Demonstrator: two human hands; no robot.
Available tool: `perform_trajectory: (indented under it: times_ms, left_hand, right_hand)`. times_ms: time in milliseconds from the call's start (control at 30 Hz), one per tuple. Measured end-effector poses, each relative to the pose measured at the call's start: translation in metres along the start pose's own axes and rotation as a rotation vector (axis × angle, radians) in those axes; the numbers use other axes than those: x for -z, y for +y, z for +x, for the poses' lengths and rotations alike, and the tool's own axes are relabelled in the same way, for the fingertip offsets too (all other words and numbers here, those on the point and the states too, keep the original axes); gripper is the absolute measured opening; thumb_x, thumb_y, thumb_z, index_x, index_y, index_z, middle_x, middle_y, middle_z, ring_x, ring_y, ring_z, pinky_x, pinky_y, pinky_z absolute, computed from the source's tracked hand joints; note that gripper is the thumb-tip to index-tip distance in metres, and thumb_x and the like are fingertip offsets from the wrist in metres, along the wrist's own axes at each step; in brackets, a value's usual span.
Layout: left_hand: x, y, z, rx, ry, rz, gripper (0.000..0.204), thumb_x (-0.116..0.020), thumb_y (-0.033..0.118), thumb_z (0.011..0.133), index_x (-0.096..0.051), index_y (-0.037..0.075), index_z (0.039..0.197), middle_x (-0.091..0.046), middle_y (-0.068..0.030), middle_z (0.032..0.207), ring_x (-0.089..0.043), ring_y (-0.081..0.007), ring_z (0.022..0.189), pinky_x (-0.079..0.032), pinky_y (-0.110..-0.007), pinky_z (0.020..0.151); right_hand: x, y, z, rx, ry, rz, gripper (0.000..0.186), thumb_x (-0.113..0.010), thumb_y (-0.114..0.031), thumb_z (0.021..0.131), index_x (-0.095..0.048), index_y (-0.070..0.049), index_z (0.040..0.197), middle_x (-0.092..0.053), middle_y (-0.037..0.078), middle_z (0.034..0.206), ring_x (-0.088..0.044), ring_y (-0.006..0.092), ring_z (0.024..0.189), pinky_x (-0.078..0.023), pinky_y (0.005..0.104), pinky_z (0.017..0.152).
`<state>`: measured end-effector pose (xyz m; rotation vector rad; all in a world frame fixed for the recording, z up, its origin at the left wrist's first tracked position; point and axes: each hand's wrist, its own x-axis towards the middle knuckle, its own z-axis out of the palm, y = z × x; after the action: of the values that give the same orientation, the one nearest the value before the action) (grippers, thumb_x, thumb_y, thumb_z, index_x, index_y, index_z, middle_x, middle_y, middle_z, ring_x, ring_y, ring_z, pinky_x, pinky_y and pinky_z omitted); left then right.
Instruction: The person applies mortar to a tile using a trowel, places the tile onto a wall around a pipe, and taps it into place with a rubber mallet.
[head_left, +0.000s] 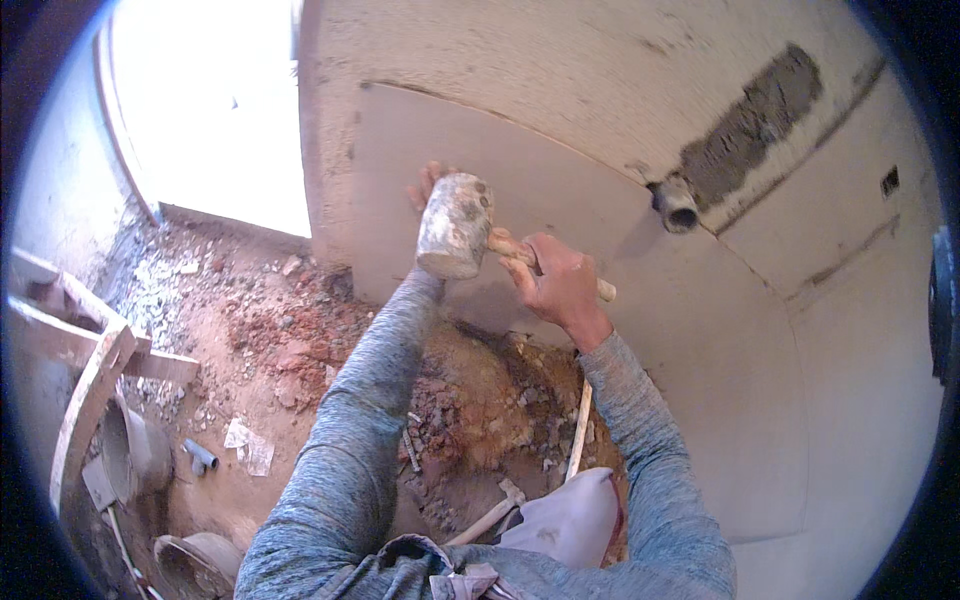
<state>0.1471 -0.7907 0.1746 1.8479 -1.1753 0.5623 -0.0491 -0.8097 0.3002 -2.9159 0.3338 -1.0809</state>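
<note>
My right hand (560, 278) is wrapped round the wooden handle of a mallet (456, 228). Its thick, off-white head is stained grey and hangs in front of my left wrist. Behind it, my left hand (430, 182) rests against a large smooth pale wall panel (520, 190), fingers stretched out; the mallet head hides the palm. The panel's top edge slopes down to the right along a rougher wall. Whether the mallet touches the panel cannot be made out.
A pipe end (680, 212) juts from the wall beside a grey mortar patch (755, 125). Rubble and reddish soil (300, 350) cover the ground. At the left lie timber pieces (95, 400), buckets (145, 450) and a blue pipe fitting (200, 455). A hammer (490, 515) lies near my body.
</note>
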Motion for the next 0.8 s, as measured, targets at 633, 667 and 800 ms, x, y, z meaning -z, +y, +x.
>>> perform_trajectory:
  times_ms: [633, 667, 800]
  left_hand:
    - [-0.058, 0.048, 0.001, 0.045, -0.092, 0.212, 0.128, -0.068, 0.066, 0.072, 0.003, -0.012, 0.146, 0.009, -0.0362, 0.151, 0.016, -0.0520, 0.140, 0.011, -0.065, 0.108]
    - [-0.054, 0.062, -0.002, 0.018, 0.028, 0.123, 0.130, -0.071, 0.063, 0.071, 0.005, -0.012, 0.145, 0.011, -0.0361, 0.151, 0.017, -0.0521, 0.140, 0.010, -0.065, 0.109]
    - [-0.038, 0.068, 0.002, -0.007, 0.054, 0.060, 0.133, -0.073, 0.064, 0.068, 0.003, -0.013, 0.145, 0.011, -0.0363, 0.151, 0.014, -0.0530, 0.139, 0.009, -0.065, 0.109]
  right_hand:
    - [0.020, 0.127, -0.097, -0.166, 0.015, -0.004, 0.028, -0.067, -0.034, 0.082, -0.063, -0.007, 0.087, -0.065, 0.018, 0.078, -0.063, 0.0393, 0.072, -0.049, 0.0453, 0.061]
    - [0.020, 0.141, -0.105, -0.229, 0.021, -0.025, 0.030, -0.067, -0.036, 0.083, -0.062, -0.007, 0.088, -0.065, 0.018, 0.078, -0.062, 0.0401, 0.072, -0.049, 0.0462, 0.061]
    - [0.031, 0.146, -0.109, -0.446, 0.047, -0.033, 0.035, -0.064, -0.041, 0.084, -0.061, -0.006, 0.088, -0.064, 0.019, 0.076, -0.062, 0.0421, 0.073, -0.048, 0.0487, 0.062]
